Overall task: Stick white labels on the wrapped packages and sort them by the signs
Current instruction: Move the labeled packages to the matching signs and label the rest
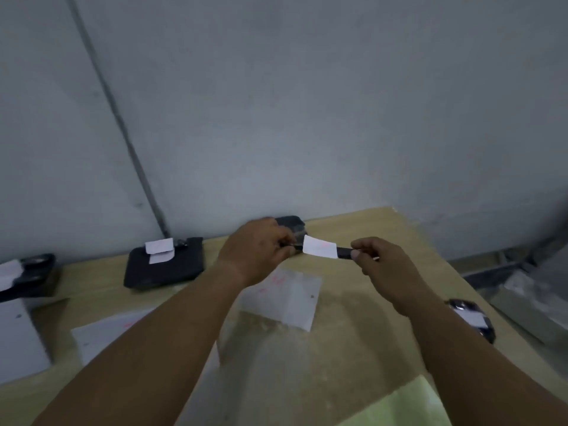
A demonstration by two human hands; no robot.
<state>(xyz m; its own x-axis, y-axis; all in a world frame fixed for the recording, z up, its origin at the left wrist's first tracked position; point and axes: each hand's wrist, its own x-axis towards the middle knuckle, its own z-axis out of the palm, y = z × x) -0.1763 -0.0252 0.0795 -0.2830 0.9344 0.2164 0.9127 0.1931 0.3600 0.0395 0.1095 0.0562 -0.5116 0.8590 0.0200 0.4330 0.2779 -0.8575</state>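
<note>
The head view looks down over a wooden desk (353, 339) against a grey wall. At the middle of the frame the left hand (261, 245) and the right hand (382, 264) hold a slim dark wrapped package (344, 253) between them, raised off the desk. Each hand pinches one end, fingers curled tight on it, probably to keep the wrap taut and its middle free. A white label (319, 247) lies across that free middle; one corner looks lifted, so it seems to need pressing flat.

Directly below the hands lies a paper sign (289, 302) with faint red marks, too blurred to read; the package is likely meant for this spot. A second sheet (107, 330) lies at lower left. At left of centre a flat dark package (166, 269) with white labels on it lies near the wall, probably already sorted. Another dark package (290, 224) shows behind the left hand, and a labelled one (473, 318) lies at the desk's right edge. A pale green sheet (412, 404) fills the lower right corner.
</note>
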